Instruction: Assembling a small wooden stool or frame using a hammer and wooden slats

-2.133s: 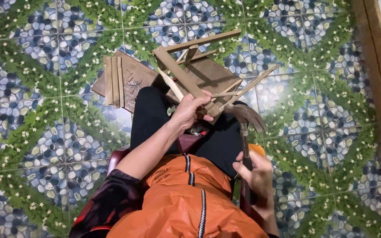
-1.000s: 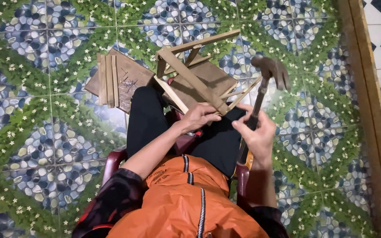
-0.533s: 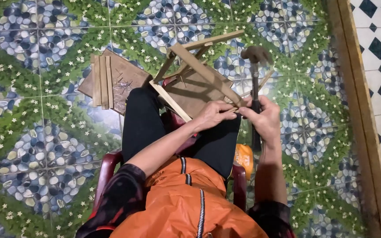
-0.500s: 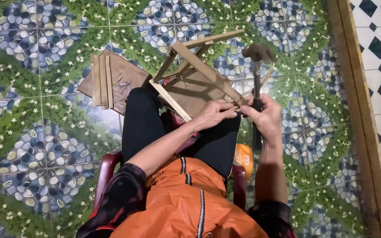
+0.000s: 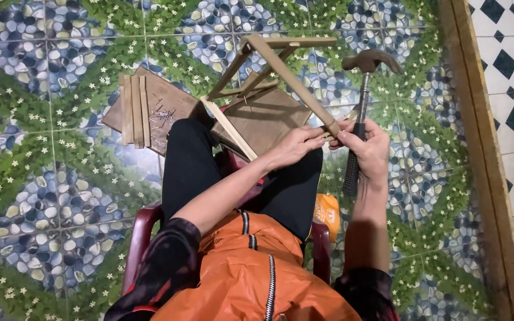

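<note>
A small wooden frame (image 5: 272, 104) of slats and a brown board rests on my knees. My left hand (image 5: 297, 145) pinches the frame's lower right corner, fingers closed on the slat end. Right beside it, my right hand (image 5: 369, 148) grips the dark handle of a claw hammer (image 5: 361, 89), held upright with its metal head raised above the frame's right corner. I sit in a dark red plastic chair (image 5: 144, 232), wearing black trousers and an orange jacket.
On the patterned floor to the left lies a brown board (image 5: 168, 104) with loose wooden slats (image 5: 134, 110) and a small heap of nails (image 5: 160, 115) on it. An orange object (image 5: 327, 214) sits beside the chair. A wooden threshold (image 5: 483, 148) runs along the right.
My right hand brought the hammer up from beside the chair to the frame's right corner, with its head now raised. The left hand stayed on the frame's corner.
</note>
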